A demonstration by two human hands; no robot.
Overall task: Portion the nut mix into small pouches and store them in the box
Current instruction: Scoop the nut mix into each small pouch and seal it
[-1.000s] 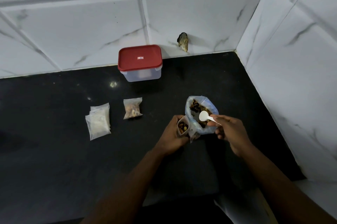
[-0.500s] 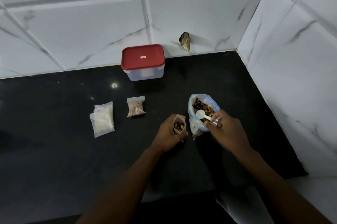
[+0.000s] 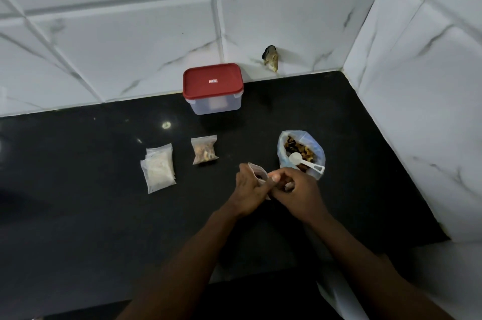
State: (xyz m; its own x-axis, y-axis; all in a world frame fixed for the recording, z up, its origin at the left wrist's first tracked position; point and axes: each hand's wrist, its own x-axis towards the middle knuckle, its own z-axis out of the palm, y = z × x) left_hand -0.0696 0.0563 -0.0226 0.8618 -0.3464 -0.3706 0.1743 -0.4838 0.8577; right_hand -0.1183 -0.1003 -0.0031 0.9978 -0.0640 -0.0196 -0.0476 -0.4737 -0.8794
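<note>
while gripped near the middle of the counter (image 3: 78, 215), small pouch (image 3: 257, 173) upright, mouth open, dark nuts showing inside. wrapped from nine o'clock by left hand (image 3: 249, 189), fingers curled round the plastic. pinched at the rim from three o'clock by right hand (image 3: 300, 193), thumb and forefinger closed on the edge, remaining fingers tucked in. at one o'clock of the pouch, just beside the right hand: bag of nut mix (image 3: 282, 150), standing on the counter with its mouth open. resting inside it, white scoop (image 3: 305, 160), bowl on the nuts, handle sticking out over the rim towards four o'clock. at ten o'clock, apart: filled pouch (image 3: 204, 149), lying flat. further out towards nine o'clock: stack of empty pouches (image 3: 158, 167). at twelve o'clock, against the tiled wall (image 3: 130, 46): box (image 3: 216, 105), red lid (image 3: 213, 81) on.
</note>
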